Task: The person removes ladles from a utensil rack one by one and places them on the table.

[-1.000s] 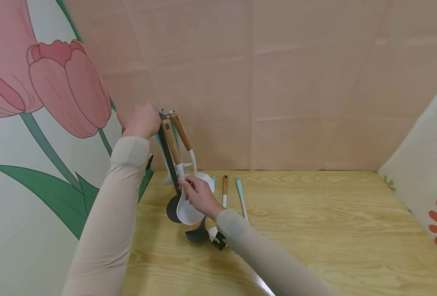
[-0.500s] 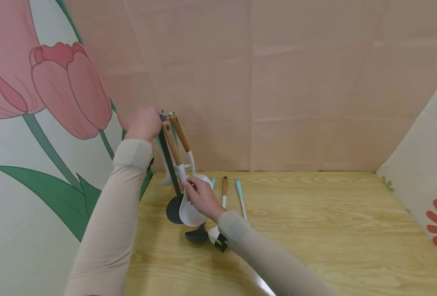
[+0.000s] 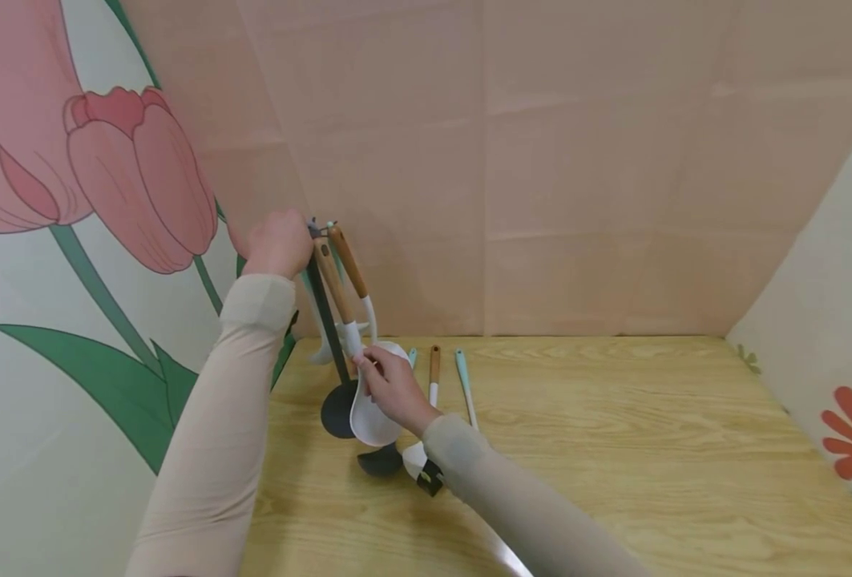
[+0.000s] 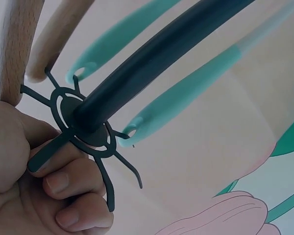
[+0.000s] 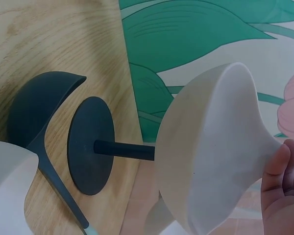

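A dark utensil rack (image 3: 339,410) stands at the table's left end, with a round base, a pole and a ring of hooks on top. My left hand (image 3: 277,244) grips it at the top, fingers curled by the hooks (image 4: 83,122). With my right hand (image 3: 393,385) I pinch the neck of a white ladle (image 5: 220,147), bowl downward. Its wooden handle (image 3: 335,280) reaches up to the hooks; whether its hole is on one is hidden. Another wooden-handled utensil (image 3: 349,260) and two turquoise-handled ones (image 4: 181,98) hang from the rack.
On the wooden table (image 3: 613,425) lie a dark ladle (image 5: 39,107), a white-headed utensil (image 5: 10,191), a wooden handle (image 3: 435,367) and a turquoise handle (image 3: 462,369). A tulip-printed wall (image 3: 137,184) borders the left side; a pinkish sheet (image 3: 577,200) covers the back.
The ladle's bowl has shifted slightly right in my right hand's pinch, mostly in the first half second. My left hand keeps its grip on the rack top.
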`<move>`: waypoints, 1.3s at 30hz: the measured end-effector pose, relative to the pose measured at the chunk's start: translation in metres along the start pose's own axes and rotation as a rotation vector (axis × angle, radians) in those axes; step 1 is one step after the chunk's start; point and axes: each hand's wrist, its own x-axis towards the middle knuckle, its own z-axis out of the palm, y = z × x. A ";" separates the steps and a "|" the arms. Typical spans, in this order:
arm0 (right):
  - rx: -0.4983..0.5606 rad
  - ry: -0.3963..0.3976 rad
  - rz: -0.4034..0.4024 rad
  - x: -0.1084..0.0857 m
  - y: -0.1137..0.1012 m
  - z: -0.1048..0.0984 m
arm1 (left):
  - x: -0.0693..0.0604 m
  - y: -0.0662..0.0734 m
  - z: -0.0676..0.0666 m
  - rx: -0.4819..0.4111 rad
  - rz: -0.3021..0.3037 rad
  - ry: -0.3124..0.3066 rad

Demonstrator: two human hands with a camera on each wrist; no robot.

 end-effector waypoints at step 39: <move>0.034 0.016 0.061 -0.022 0.019 -0.023 | -0.004 -0.010 -0.002 -0.053 0.044 -0.010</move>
